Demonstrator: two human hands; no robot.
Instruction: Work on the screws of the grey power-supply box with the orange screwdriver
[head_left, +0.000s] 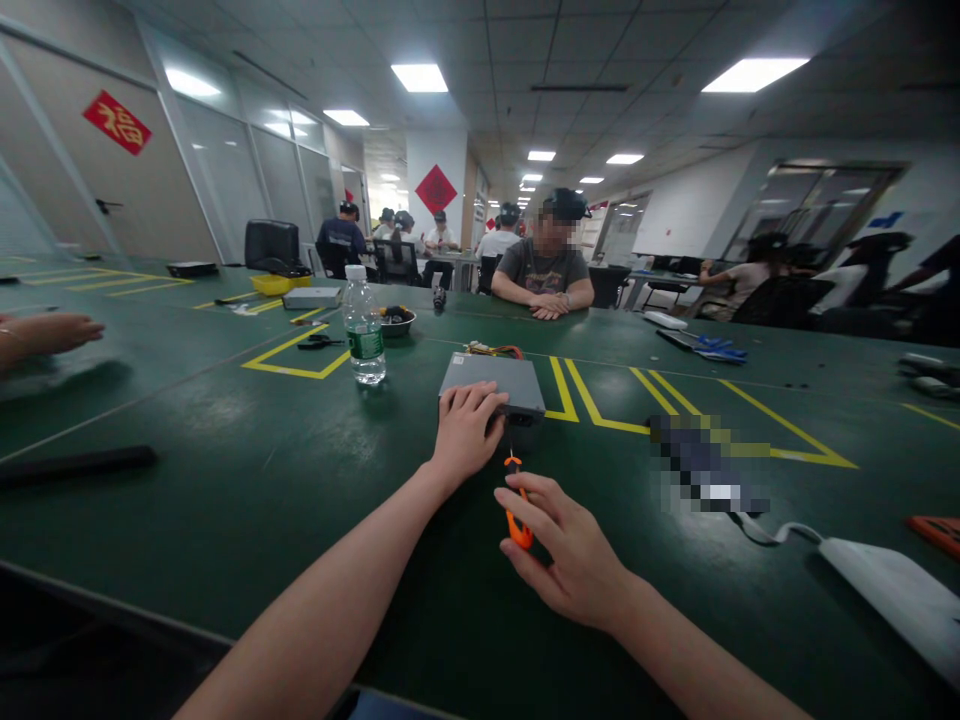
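Note:
A grey metal computer power supply (517,380) lies on the green table, its socket side turned towards me and coloured cables coming out at the back. My left hand (469,430) holds it down, fingers across the top and thumb by the near edge. Just in front, my right hand (559,540) grips a screwdriver (517,515) with an orange and black handle between thumb and fingers. The screwdriver's thin shaft points at the near face of the power supply; whether the tip touches a screw is too small to tell.
A water bottle (364,335) stands left of the power supply, with a metal bowl (396,320) behind it. To the right lie a blurred-out dark device (705,465) and a white object with a strap (892,585). Another person's hand (56,333) reaches in from the left; a person sits opposite.

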